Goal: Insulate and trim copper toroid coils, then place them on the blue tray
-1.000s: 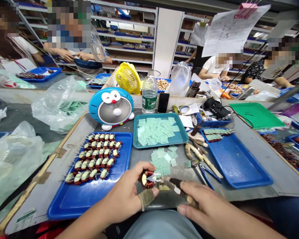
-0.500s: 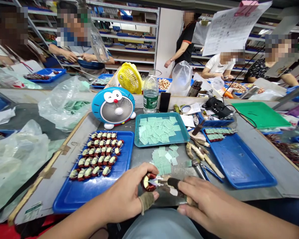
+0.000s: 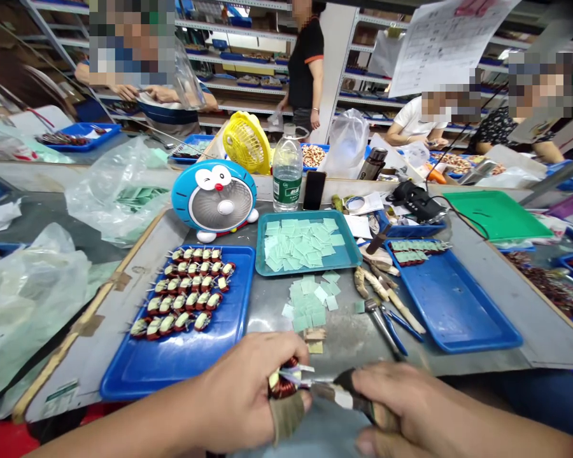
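Grey workbench, blue tray of copper toroid coils, teal tray of green squares, pliers

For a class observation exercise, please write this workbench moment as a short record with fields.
Left hand: holds a copper-wound toroid coil; cloth wrap on one finger
Right hand: holds a dark-handled tool, pointing toward the coil
Nearby: loose pale green squares; blue-handled pliers
Rest: blue tray of coils; teal tray; water bottle; co-worker in white shirt
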Tool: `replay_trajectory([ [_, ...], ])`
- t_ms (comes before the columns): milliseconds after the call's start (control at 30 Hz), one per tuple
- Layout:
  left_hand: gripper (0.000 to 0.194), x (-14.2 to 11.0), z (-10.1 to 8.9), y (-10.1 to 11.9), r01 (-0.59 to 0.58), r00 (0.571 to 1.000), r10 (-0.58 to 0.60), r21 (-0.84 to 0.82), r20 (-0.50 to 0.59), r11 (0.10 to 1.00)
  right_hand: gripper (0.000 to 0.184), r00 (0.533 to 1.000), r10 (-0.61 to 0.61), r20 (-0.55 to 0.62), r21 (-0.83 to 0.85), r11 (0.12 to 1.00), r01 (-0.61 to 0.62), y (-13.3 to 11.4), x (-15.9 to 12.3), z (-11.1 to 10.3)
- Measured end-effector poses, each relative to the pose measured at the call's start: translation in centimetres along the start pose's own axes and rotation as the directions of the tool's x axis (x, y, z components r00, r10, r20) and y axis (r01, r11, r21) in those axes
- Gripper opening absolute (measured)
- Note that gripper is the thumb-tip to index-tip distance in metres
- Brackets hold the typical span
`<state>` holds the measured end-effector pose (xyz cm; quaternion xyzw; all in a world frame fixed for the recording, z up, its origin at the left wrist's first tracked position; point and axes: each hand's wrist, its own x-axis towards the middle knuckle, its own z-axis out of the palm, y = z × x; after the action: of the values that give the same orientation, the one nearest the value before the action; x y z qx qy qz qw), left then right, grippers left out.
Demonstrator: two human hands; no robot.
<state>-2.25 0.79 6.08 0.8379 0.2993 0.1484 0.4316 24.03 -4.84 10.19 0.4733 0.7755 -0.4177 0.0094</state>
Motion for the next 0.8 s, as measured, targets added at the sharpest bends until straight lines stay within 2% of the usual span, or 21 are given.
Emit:
replay_trajectory([
  [100,0.011,0.3,0.1,-0.1,0.079,0.997,-0.078,-0.083,0.006,0.993,0.012,0.998,0.033,-0.059,-0.059,0.998,-0.036,0.3,0.6,0.4],
  [167,0.012,0.6,0.0,-0.1,0.099,0.995,-0.099,-0.071,0.003,0.993,0.008,0.996,0.046,-0.07,-0.098,0.994,-0.053,0.5,0.9,0.6],
  [267,0.018,0.8,-0.1,-0.1,0.074,0.997,-0.074,-0.008,-0.018,0.997,0.007,0.996,0.076,-0.046,-0.135,0.987,-0.082,0.6,1.1,0.7],
  [433,0.013,0.8,0.2,-0.2,0.127,0.992,-0.126,0.049,-0.03,0.991,0.009,0.989,0.144,0.019,-0.156,0.978,-0.14,0.0,1.2,0.1],
  [533,0.012,0.9,0.3,0.0,0.11,0.993,-0.109,0.042,-0.039,0.993,0.007,0.986,0.155,0.06,-0.167,0.975,-0.143,-0.2,1.3,-0.2],
  [667,0.012,1.1,0.2,0.3,0.108,0.994,-0.109,-0.02,-0.027,0.994,0.007,0.989,0.142,0.047,-0.147,0.98,-0.134,-0.2,1.1,-0.4],
  [800,0.014,1.1,0.1,0.4,0.12,0.992,-0.12,-0.006,-0.03,0.993,0.005,0.984,0.172,0.038,-0.146,0.976,-0.164,-0.3,0.8,-0.5],
])
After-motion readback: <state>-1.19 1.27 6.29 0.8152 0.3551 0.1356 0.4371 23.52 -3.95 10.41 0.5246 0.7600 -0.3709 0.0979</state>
